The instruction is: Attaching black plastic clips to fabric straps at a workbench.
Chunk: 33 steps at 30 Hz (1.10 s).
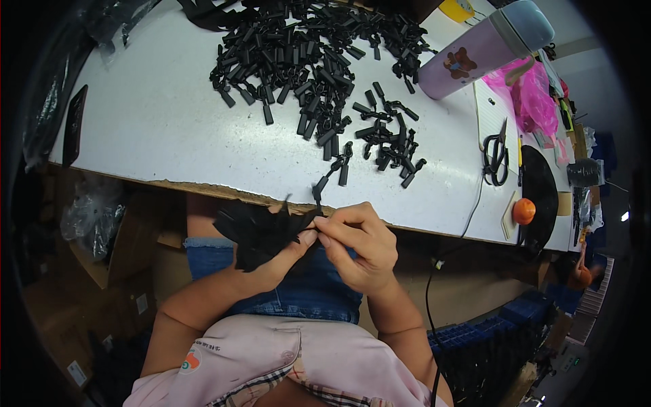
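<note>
Bundle (pixel 254 233): black, loose strips fanned leftward; above the lap, just off the table's (pixel 149 129) front edge.
Left hand (pixel 281 261): under the bundle, thumb and fingers clamped on its right end.
Right hand (pixel 366 245): thumb and forefinger close together at the same end, meeting the left thumb; cannot tell whether they are clamped on it.
Pull (pixel 318 189): black, hanging over the table edge just above the fingertips; any join to the bundle cannot be told.
Small heap (pixel 390 144): black pulls with clasps, right of centre.
Large heap (pixel 291 57): same kind, many pieces, spread across the far middle.
Flask (pixel 471 57): lilac, blue-grey lid, bear picture; tilted in view, beside the large heap.
Scissors (pixel 496 159): black handles, points away from the person; right side, partly on a sheet (pixel 489 112).
Orange (pixel 523 211): near the right front corner, beside a black flat piece (pixel 540 193).
Pink bag (pixel 536 98): crumpled, beyond the sheet.
Tape (pixel 457 9): yellow roll, far edge.
Phone (pixel 75 125): dark, left end.
Crates (pixel 488 322): blue, below the table, right.
</note>
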Motion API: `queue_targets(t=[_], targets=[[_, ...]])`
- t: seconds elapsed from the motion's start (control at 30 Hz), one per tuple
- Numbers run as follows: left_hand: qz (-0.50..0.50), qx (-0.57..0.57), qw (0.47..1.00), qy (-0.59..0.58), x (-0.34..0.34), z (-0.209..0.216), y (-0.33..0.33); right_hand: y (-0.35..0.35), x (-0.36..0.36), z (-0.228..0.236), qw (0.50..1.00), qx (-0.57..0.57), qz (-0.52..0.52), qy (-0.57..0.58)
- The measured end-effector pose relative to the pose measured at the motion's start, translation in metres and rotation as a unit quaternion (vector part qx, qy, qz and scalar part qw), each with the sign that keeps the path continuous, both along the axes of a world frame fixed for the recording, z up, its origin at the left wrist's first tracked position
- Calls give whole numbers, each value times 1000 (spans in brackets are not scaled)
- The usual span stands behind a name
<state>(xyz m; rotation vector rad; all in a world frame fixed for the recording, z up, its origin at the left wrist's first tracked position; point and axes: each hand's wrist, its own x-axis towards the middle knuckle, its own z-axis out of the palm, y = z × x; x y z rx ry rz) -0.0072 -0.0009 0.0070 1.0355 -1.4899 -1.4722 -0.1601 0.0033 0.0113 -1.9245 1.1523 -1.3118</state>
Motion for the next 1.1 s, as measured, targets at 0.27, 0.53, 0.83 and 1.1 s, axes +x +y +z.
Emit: queue_targets(t=[0.27, 0.53, 0.83, 1.1], targets=[[-3, -112, 993, -47, 5, -3, -1, 15, 17, -9, 978, 95, -45, -181], [2, 94, 990, 109, 6, 8, 2, 10, 16, -13, 960, 123, 4, -250], [-49, 57, 994, 83, 10, 5, 0, 6, 0, -8, 805, 401, 150, -411], [6, 23, 999, 46, 5, 5, -1, 12, 16, -14, 934, 213, 30, -284]])
